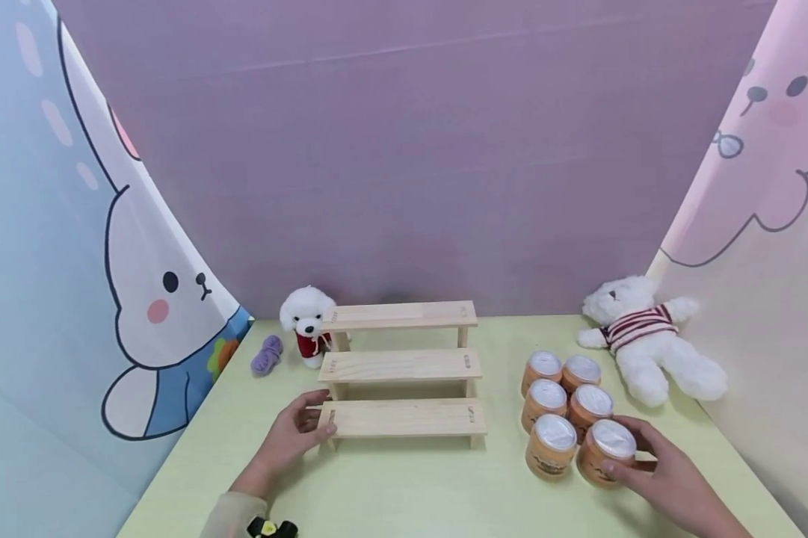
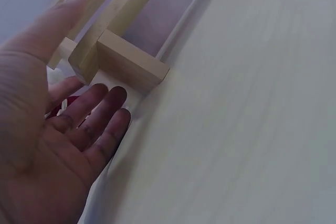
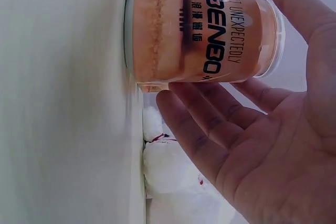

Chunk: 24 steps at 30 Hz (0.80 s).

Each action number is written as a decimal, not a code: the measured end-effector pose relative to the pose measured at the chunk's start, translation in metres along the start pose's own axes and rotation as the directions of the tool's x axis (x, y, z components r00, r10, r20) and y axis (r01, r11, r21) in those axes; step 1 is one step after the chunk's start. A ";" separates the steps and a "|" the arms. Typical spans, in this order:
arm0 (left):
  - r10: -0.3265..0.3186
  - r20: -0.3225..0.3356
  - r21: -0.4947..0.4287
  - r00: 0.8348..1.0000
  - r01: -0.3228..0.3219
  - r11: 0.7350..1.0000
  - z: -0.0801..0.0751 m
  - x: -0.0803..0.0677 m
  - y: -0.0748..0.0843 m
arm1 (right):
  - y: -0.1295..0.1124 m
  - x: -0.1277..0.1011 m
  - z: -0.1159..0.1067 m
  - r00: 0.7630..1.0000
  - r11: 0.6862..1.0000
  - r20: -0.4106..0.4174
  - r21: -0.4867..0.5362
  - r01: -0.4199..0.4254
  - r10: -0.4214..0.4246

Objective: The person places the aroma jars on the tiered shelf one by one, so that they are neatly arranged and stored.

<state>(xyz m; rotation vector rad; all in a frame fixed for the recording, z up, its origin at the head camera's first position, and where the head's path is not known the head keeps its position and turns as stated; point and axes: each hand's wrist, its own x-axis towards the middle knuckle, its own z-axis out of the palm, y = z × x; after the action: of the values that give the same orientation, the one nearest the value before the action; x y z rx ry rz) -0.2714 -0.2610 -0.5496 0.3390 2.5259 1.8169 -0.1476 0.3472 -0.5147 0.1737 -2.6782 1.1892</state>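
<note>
In the head view, my left hand (image 1: 294, 432) is at the left end of the lowest step of a three-tier wooden shelf (image 1: 410, 417). Its thumb lies close to the corner, and in the left wrist view its loosely extended fingers (image 2: 107, 129) reach beside the wooden leg. My right hand (image 1: 673, 478) is spread around the nearest right jar (image 1: 605, 456), thumb in front and fingers behind. This jar, orange with a clear lid and dark lettering, stands upright on the table. The right wrist view has the relaxed fingers (image 3: 205, 114) alongside the jar (image 3: 205, 32).
Several matching jars (image 1: 550, 444) stand grouped on the table (image 1: 404, 493) right of the shelf. A white teddy bear (image 1: 646, 336) leans behind them. At the back left are a white toy dog (image 1: 307, 317) and purple yarn (image 1: 267, 356). A purple backdrop (image 1: 404, 164) rises behind.
</note>
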 end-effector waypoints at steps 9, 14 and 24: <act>-0.052 0.030 0.008 0.998 0.051 0.999 -0.003 0.002 -0.001 | 0.001 0.001 0.001 1.000 1.000 0.024 -0.009 -0.018 0.018; -0.062 0.045 0.024 0.997 0.061 0.998 -0.003 0.000 -0.003 | 0.004 -0.001 0.002 1.000 1.000 0.015 0.008 -0.002 0.002; -0.037 0.078 0.022 0.996 0.036 0.999 -0.003 0.000 -0.004 | 0.005 -0.001 0.000 0.997 0.996 0.007 -0.046 -0.071 0.071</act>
<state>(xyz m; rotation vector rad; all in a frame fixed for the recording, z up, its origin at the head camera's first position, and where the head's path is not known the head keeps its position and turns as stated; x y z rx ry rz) -0.2729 -0.2649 -0.5522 0.3545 2.4832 1.7307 -0.1479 0.3507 -0.5186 0.0776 -2.7379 1.1480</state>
